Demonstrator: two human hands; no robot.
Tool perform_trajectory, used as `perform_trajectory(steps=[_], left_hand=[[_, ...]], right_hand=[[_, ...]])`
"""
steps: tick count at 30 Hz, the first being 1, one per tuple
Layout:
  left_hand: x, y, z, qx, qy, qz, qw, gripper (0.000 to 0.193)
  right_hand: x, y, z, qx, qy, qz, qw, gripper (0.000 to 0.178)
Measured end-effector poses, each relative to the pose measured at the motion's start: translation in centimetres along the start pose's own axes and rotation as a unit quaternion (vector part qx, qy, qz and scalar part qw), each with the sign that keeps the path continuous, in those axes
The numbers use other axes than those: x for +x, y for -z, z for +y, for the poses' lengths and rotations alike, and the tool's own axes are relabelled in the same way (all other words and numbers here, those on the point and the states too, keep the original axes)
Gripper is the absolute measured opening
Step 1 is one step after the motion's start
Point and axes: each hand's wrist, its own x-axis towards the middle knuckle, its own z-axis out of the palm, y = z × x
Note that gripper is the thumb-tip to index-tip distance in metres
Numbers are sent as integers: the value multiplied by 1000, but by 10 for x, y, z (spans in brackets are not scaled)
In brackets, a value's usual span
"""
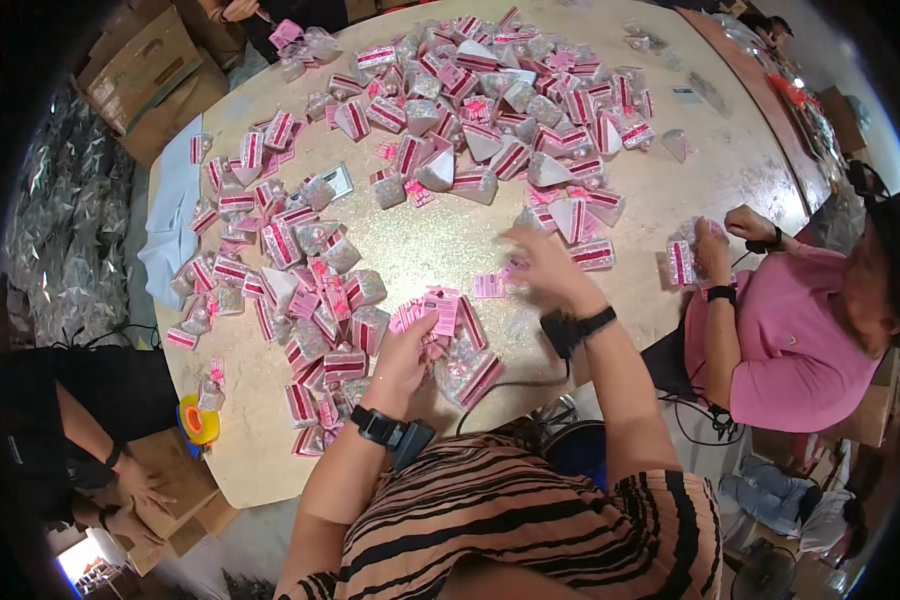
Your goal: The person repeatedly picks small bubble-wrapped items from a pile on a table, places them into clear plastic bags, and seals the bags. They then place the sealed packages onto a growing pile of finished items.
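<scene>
My left hand (405,360) is closed on several pink printed cards (440,310), fanned out over the near side of the table. Just below the cards, against that hand, sits a wedge-shaped package (470,375) with a pink-and-white striped edge and clear sides. My right hand (555,268) is blurred by motion above the middle of the table, its fingers too smeared to read. Close to its fingertips a loose pink card (490,285) lies on the table. Similar wedge packages (320,290), some with pink tags, are heaped to the left of my hands.
A larger heap of wedge packages (490,110) covers the far side of the pale table (760,190). At the right, a person in pink (790,340) handles another package (681,262). Yellow tape (200,420) sits at the left edge. Cardboard boxes (145,75) stand beyond.
</scene>
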Motion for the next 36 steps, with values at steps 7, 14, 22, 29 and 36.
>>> perform_trajectory(steps=[7,14,22,29,36], left_hand=[[-10,6,5,42,-26,-1,999,19],[-4,2,10,-17,20,30,999,17],[-6,4,4,-65,1,11,998,20],[-23,6,10,-53,-25,-2,998,29],[-41,-3,4,20,-95,-40,994,22]], right_hand=[[32,1,71,-300,-98,132,940,57],[-10,21,-76,252,6,-26,967,67],[-50,-31,-137,-49,188,-123,973,58],[-62,-21,-160,-100,124,-160,974,57],[-67,-26,-172,-153,141,-138,968,58]])
